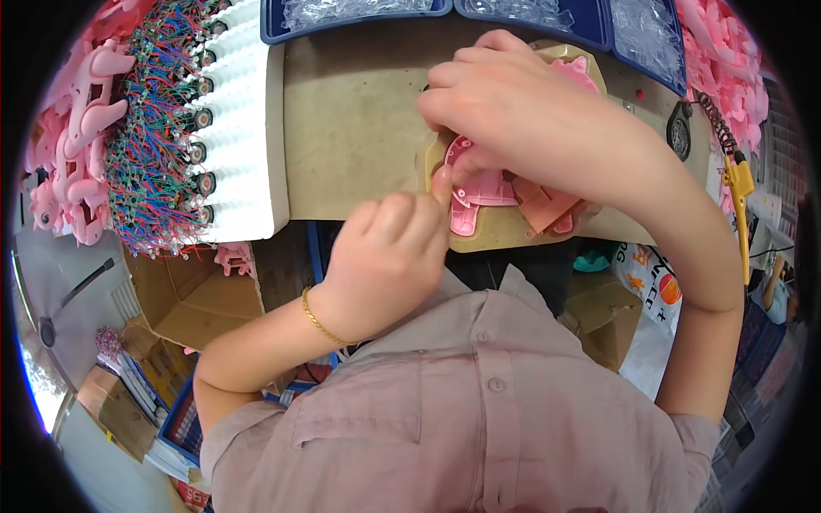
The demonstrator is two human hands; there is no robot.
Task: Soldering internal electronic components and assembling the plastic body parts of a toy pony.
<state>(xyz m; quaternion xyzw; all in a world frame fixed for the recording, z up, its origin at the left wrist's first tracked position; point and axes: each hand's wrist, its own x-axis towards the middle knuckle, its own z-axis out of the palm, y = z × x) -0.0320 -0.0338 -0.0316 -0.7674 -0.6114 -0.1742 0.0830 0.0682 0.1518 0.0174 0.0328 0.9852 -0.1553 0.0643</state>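
A pink plastic toy shell [479,192] lies in a tan moulded jig [505,231] at the near edge of the workbench. My left hand [389,256] is curled, and its thumb presses on the shell's left edge. My right hand [505,107] reaches over the jig from above, palm down, with its fingertips on the upper part of the pink shell. Most of the shell is hidden under my right hand. Neither hand lifts the shell; both press it into the jig.
A white foam tray [244,128] at left holds small round parts with coloured wires [158,128]. Pink toy bodies [81,128] pile at far left and far right. Blue bins [590,21] of clear bags stand at the back. A yellow-handled tool [740,184] hangs right. Cardboard boxes [192,295] sit below.
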